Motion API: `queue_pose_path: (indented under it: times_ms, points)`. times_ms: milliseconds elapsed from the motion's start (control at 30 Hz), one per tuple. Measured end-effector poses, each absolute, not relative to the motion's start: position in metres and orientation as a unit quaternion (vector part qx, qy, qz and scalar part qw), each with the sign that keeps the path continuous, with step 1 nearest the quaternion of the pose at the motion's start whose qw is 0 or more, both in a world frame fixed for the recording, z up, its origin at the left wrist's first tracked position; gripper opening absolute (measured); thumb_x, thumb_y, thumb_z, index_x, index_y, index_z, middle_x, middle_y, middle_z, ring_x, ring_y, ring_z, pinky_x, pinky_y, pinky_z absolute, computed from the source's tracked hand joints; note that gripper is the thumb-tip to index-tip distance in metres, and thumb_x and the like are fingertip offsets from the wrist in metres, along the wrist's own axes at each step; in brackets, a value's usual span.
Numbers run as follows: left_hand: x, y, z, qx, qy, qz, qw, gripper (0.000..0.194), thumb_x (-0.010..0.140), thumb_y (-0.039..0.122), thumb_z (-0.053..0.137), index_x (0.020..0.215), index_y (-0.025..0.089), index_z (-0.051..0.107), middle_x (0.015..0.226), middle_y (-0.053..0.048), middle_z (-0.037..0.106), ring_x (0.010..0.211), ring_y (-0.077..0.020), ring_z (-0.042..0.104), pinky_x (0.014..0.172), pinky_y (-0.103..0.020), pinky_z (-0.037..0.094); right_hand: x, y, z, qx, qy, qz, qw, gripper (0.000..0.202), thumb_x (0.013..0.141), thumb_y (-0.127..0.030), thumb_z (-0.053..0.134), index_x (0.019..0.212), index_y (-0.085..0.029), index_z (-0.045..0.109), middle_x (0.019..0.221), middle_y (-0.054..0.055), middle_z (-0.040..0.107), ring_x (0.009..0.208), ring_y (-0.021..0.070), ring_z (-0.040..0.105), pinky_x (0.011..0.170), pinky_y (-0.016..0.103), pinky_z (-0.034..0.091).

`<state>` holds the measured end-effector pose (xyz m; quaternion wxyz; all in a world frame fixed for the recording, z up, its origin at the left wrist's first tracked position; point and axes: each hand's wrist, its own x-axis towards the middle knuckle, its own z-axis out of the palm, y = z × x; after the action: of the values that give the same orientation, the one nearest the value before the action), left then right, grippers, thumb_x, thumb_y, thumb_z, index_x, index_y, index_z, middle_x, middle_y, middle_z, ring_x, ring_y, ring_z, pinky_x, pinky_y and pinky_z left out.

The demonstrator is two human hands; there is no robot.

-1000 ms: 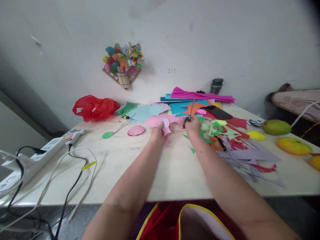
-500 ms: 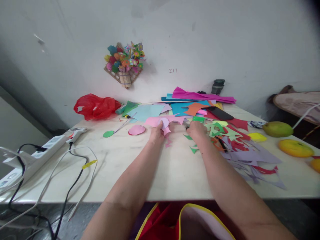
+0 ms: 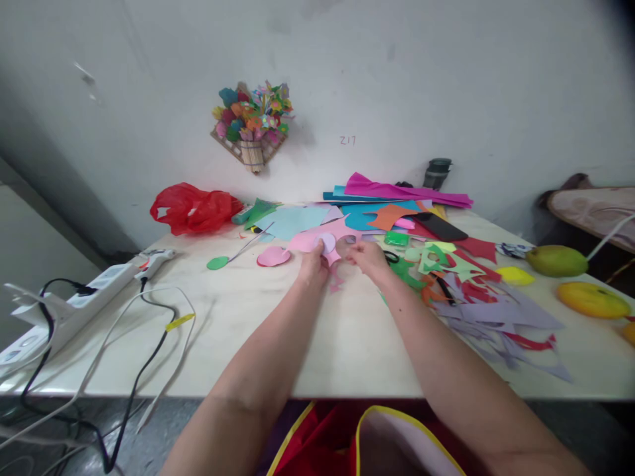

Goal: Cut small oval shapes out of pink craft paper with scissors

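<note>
A pale lilac paper circle (image 3: 325,242) lies on top of a sheet of pink paper (image 3: 308,239) with cut-out edges. My left hand (image 3: 314,263) pinches the circle and the pink sheet together at their near edge. My right hand (image 3: 366,256) has its fingers pressed together at the right side of the pink sheet, by a round cut-out. Just right of that hand, black loops of scissors (image 3: 391,256) show on the table; their blades are hidden. Small pink scraps (image 3: 336,284) hang or lie below the sheet. A stack of pink rounds (image 3: 274,256) rests to the left.
Green, red and lilac scraps (image 3: 489,314) spread on the right, beside mangoes (image 3: 592,299). Coloured sheets (image 3: 409,193) and a dark phone (image 3: 440,226) lie behind. At left are a red plastic bag (image 3: 193,208), a green disc (image 3: 217,263), a power strip (image 3: 94,297) and cables.
My right hand has let go of the scissors and moved left to the pink sheet's edge. The left hand keeps its hold on the circle and sheet. The view has shifted slightly.
</note>
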<state>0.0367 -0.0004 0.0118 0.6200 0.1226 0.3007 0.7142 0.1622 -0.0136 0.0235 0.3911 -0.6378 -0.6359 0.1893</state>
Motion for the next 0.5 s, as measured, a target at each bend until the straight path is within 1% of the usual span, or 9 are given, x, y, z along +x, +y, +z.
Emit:
queue_pose_path:
  times_ms: [100, 133, 200, 233, 333, 400, 500]
  points:
    - [0.038, -0.001, 0.013, 0.100, 0.317, 0.712, 0.619, 0.005, 0.080, 0.009, 0.060, 0.080, 0.015, 0.060, 0.073, -0.002, 0.064, 0.061, -0.0075, 0.061, 0.057, -0.014, 0.050, 0.139, -0.015, 0.013, -0.604, -0.571, 0.324, 0.452, 0.020, 0.073, -0.036, 0.059, 0.079, -0.017, 0.063, 0.069, 0.004, 0.066, 0.059, 0.0170, 0.061, 0.041, 0.022, 0.043]
    - [0.039, -0.001, 0.013, 0.094, 0.319, 0.709, 0.621, 0.005, 0.080, 0.010, 0.060, 0.080, 0.015, 0.060, 0.073, -0.001, 0.064, 0.061, -0.0077, 0.061, 0.057, -0.014, 0.050, 0.134, -0.016, 0.009, -0.596, -0.548, 0.351, 0.470, 0.021, 0.073, -0.035, 0.060, 0.083, -0.017, 0.062, 0.072, 0.005, 0.066, 0.058, 0.0165, 0.061, 0.039, 0.022, 0.042]
    - [0.040, -0.002, 0.013, 0.085, 0.319, 0.707, 0.625, 0.005, 0.081, 0.010, 0.060, 0.080, 0.015, 0.060, 0.073, -0.001, 0.063, 0.061, -0.0073, 0.061, 0.056, -0.014, 0.050, 0.127, -0.015, 0.004, -0.588, -0.522, 0.355, 0.506, 0.023, 0.071, -0.033, 0.061, 0.087, -0.017, 0.059, 0.079, 0.006, 0.068, 0.055, 0.0157, 0.060, 0.038, 0.024, 0.044]
    - [0.041, -0.002, 0.013, 0.081, 0.319, 0.707, 0.626, 0.005, 0.081, 0.010, 0.060, 0.080, 0.015, 0.060, 0.073, -0.001, 0.063, 0.060, -0.0069, 0.060, 0.056, -0.013, 0.050, 0.125, -0.014, 0.001, -0.584, -0.519, 0.340, 0.524, 0.022, 0.071, -0.032, 0.061, 0.086, -0.017, 0.058, 0.081, 0.007, 0.068, 0.055, 0.0159, 0.061, 0.040, 0.025, 0.045]
    - [0.043, -0.004, 0.015, 0.070, 0.322, 0.708, 0.625, 0.006, 0.081, 0.008, 0.060, 0.081, 0.014, 0.059, 0.072, 0.000, 0.062, 0.057, -0.0058, 0.059, 0.052, -0.012, 0.049, 0.126, -0.011, -0.005, -0.560, -0.528, 0.292, 0.568, 0.020, 0.069, -0.028, 0.062, 0.085, -0.017, 0.058, 0.079, 0.007, 0.069, 0.064, 0.0188, 0.064, 0.052, 0.029, 0.051]
    - [0.044, -0.007, 0.017, 0.068, 0.320, 0.704, 0.631, 0.007, 0.082, 0.008, 0.058, 0.079, 0.014, 0.058, 0.069, 0.000, 0.061, 0.055, -0.0058, 0.058, 0.050, -0.012, 0.048, 0.128, -0.009, -0.008, -0.540, -0.543, 0.269, 0.584, 0.022, 0.069, -0.026, 0.060, 0.089, -0.017, 0.059, 0.077, 0.007, 0.069, 0.069, 0.0204, 0.066, 0.059, 0.031, 0.052]
    - [0.045, -0.010, 0.020, 0.068, 0.314, 0.695, 0.644, 0.009, 0.083, 0.008, 0.055, 0.076, 0.013, 0.057, 0.066, 0.000, 0.060, 0.053, -0.0063, 0.057, 0.049, -0.013, 0.047, 0.129, -0.008, -0.011, -0.528, -0.567, 0.240, 0.585, 0.028, 0.072, -0.025, 0.058, 0.098, -0.017, 0.061, 0.075, 0.005, 0.070, 0.073, 0.0212, 0.067, 0.066, 0.032, 0.052]
